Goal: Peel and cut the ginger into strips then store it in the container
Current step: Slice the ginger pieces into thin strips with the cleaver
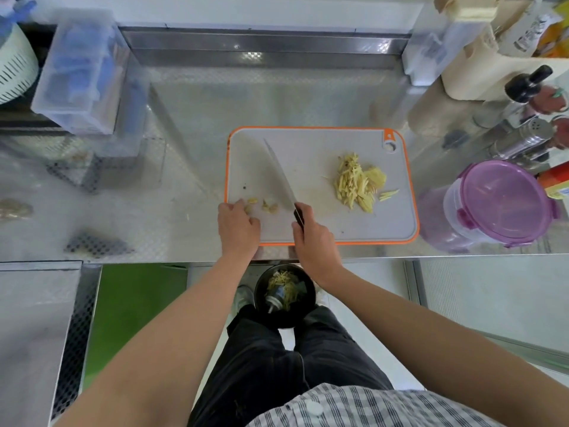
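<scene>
Ginger strips (354, 183) pale yellow | right hand (311, 238) grips knife (278, 177) | left hand (238, 224) grip unclear

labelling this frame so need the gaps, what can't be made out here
Head view only:
- handle of the knife: mostly covered by the grip of the right hand
- whether the left hand pinches the ginger scraps: its fingers hide the contact
- contents of the container: tinted purple lid
- bottle labels: blurred, cut by the edge

**Counter surface: items in place**

Embossed stainless steel counter (191, 124) carries a grey plastic cutting board with orange rim (308, 155) at its front edge. Round clear container with purple lid (502, 204) stands just right of it; clear plastic box (83, 72) rear left; steel shaker (523, 138) rear right
</scene>
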A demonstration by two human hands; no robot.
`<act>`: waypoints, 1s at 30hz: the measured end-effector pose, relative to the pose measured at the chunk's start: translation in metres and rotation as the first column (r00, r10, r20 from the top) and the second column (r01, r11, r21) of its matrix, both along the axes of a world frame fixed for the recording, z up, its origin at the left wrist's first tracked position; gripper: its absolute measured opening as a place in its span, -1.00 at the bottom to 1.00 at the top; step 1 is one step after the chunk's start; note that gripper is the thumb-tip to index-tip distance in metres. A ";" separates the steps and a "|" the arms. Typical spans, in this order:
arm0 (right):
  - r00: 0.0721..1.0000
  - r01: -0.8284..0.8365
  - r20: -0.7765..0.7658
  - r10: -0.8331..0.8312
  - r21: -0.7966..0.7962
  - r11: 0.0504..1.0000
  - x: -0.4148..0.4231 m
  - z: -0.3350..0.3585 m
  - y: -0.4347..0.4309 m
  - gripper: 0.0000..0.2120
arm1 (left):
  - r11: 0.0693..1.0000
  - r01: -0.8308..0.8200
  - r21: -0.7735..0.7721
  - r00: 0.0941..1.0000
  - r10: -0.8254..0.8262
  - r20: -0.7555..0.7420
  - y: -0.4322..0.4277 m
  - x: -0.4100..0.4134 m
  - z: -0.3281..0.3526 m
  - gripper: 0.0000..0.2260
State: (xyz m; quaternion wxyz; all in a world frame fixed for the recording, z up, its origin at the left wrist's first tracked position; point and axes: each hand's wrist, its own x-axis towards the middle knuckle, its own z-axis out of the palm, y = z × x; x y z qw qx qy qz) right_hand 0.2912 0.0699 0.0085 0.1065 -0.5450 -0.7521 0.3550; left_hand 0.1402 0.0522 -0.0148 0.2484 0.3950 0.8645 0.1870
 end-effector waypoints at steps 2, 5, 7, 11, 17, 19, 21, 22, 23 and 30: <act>0.998 -0.061 0.017 0.061 -0.016 0.998 -0.001 -0.002 -0.008 -0.66 | 1.000 0.001 0.023 0.999 -0.002 0.038 -0.001 -0.001 0.000 -0.63; 0.991 -0.130 -0.034 0.129 -0.026 0.991 -0.008 -0.003 -0.020 -0.66 | 0.998 0.014 0.057 0.997 -0.019 0.078 -0.002 0.000 0.001 -0.62; 0.996 -0.071 -0.047 0.071 -0.011 0.997 -0.008 -0.004 -0.016 -0.67 | 0.995 0.048 0.083 0.995 -0.055 0.083 -0.001 -0.001 0.001 -0.62; 0.999 -0.043 -0.035 0.042 -0.022 0.999 -0.005 -0.004 -0.012 -0.66 | 0.988 0.101 0.120 0.989 -0.113 0.092 0.001 0.000 0.001 -0.68; 1.000 -0.018 -0.015 0.018 0.014 1.000 -0.003 -0.004 -0.004 -0.67 | 0.988 0.028 0.153 0.995 -0.042 0.089 -0.002 -0.005 0.002 -0.68; 1.000 -0.030 -0.003 0.030 -0.010 1.000 -0.003 -0.005 -0.004 -0.65 | 0.991 0.024 0.133 0.996 -0.036 0.087 -0.001 -0.007 0.002 -0.70; 0.993 -0.116 -0.016 0.116 -0.012 0.993 -0.005 -0.004 -0.010 -0.66 | 0.993 0.052 0.103 0.995 -0.060 0.074 0.001 -0.007 0.001 -0.73; 0.989 -0.143 -0.033 0.143 -0.011 0.990 -0.007 -0.003 -0.011 -0.67 | 0.993 0.064 0.096 0.995 -0.071 0.068 0.002 -0.007 0.001 -0.73; 0.988 -0.144 -0.049 0.143 -0.008 0.990 -0.007 -0.003 -0.010 -0.69 | 0.993 0.069 0.095 0.995 -0.075 0.064 0.003 -0.006 0.002 -0.71; 0.978 0.090 -0.173 -0.113 -0.137 0.986 0.008 0.013 0.045 -0.81 | 0.987 0.115 0.115 0.993 -0.112 -0.032 0.011 -0.002 0.008 -0.68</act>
